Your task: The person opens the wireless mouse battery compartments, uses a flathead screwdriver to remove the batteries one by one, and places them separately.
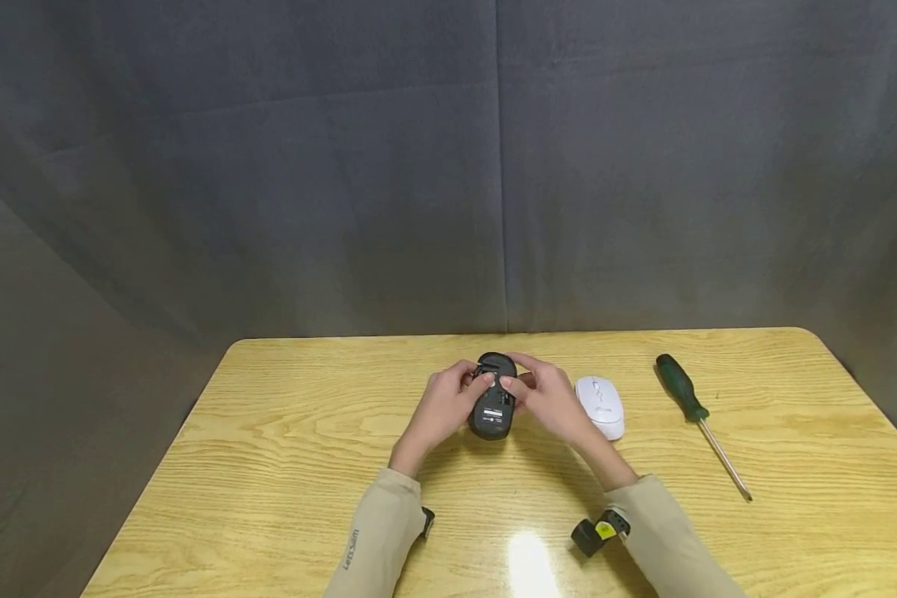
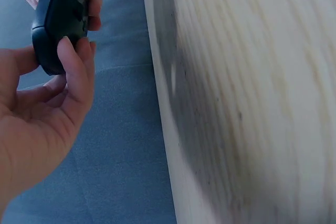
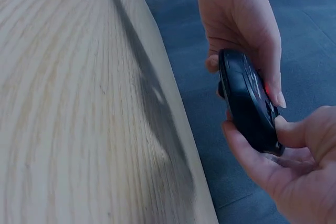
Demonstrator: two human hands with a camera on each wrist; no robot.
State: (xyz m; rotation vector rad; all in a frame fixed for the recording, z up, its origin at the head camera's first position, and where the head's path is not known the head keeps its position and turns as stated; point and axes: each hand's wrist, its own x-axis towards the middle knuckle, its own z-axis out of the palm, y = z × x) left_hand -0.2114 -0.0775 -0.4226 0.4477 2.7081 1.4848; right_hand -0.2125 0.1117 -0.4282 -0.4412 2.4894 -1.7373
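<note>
A black computer mouse (image 1: 492, 422) is held above the table, its underside with a small white label turned toward the head camera. My left hand (image 1: 448, 397) grips its left side, thumb on the underside and fingers around the edge. From the other side my right hand (image 1: 551, 403) holds it in the same way, its thumb close to the left one. In the right wrist view a red glow shows on the mouse (image 3: 242, 106) near the left thumb. A white mouse (image 1: 600, 403) lies on the table just beyond my right hand.
To the right, a screwdriver (image 1: 683, 390) with a green handle lies on the wooden table (image 1: 269, 448), its tip toward the near side. A dark grey curtain (image 1: 344, 208) hangs behind the table's far edge.
</note>
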